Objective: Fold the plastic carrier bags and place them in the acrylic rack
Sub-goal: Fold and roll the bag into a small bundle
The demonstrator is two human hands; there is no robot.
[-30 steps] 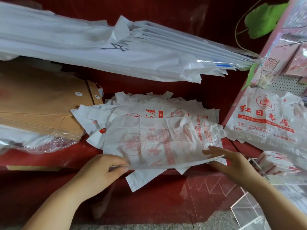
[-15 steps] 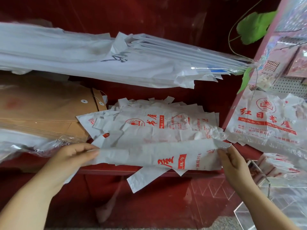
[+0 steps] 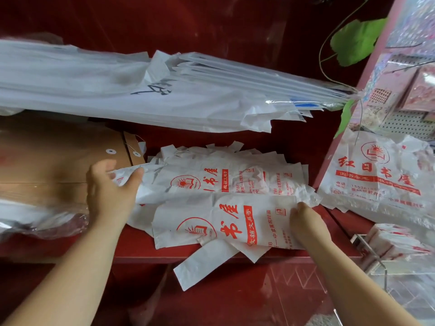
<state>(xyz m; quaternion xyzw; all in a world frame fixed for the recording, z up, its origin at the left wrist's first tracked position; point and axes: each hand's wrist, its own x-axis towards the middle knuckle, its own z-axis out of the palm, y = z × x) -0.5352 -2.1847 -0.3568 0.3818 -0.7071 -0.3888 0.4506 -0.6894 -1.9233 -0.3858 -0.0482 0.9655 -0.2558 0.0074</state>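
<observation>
Both hands are closed on one carrier bag [image 3: 221,220] atop the pile on the red shelf [image 3: 146,245]: left hand [image 3: 110,191] pinching its handle end, right hand [image 3: 306,222] its bottom edge. Thin, limp, slippery film is judged best gripped at opposite ends.

Two bare forearms and hands, nothing worn

The left hand [image 3: 110,194] enters from seven o'clock, the right hand [image 3: 308,225] from five o'clock. Both forearms are uncovered to the frame edge: no sleeves, gloves, rings, watch or bands show. Fingernails look short and unpainted.
</observation>
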